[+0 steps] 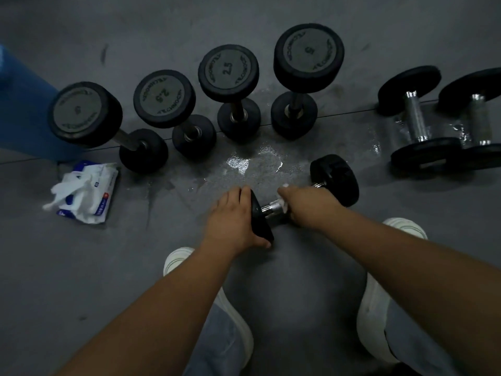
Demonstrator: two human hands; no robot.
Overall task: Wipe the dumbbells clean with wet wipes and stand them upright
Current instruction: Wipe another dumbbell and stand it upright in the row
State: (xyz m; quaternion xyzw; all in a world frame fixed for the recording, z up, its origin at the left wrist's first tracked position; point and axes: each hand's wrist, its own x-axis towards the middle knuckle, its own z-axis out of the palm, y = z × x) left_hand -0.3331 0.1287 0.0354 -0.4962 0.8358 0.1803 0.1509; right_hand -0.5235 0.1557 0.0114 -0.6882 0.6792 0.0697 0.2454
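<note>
A person crouches over a dumbbell (334,180) lying on its side on the floor (271,23) between their shoes, just in front of a row of four upright dumbbells (228,73). The left hand (230,215) clasps the rim of the nearer end plate, fingers over the top and thumb at the lower edge. The right hand (309,204) is curled round the handle (271,208) with a white wipe (283,203) bunched under it. Likely risks: the round plates could roll if the left grip eases. The wet patch (244,162) just beyond could let a plate skid when the weight is tipped on end. A damp handle might also slip through the fingers, close to the toes. The plates are thick matt black discs that look rubbery, and the handle is bright metal. The floor is grey and faintly speckled, glossy where wet. Two more dumbbells (414,118) lie at the right. A pack (86,191) with soft white wipes spilling out lies at the left.
</note>
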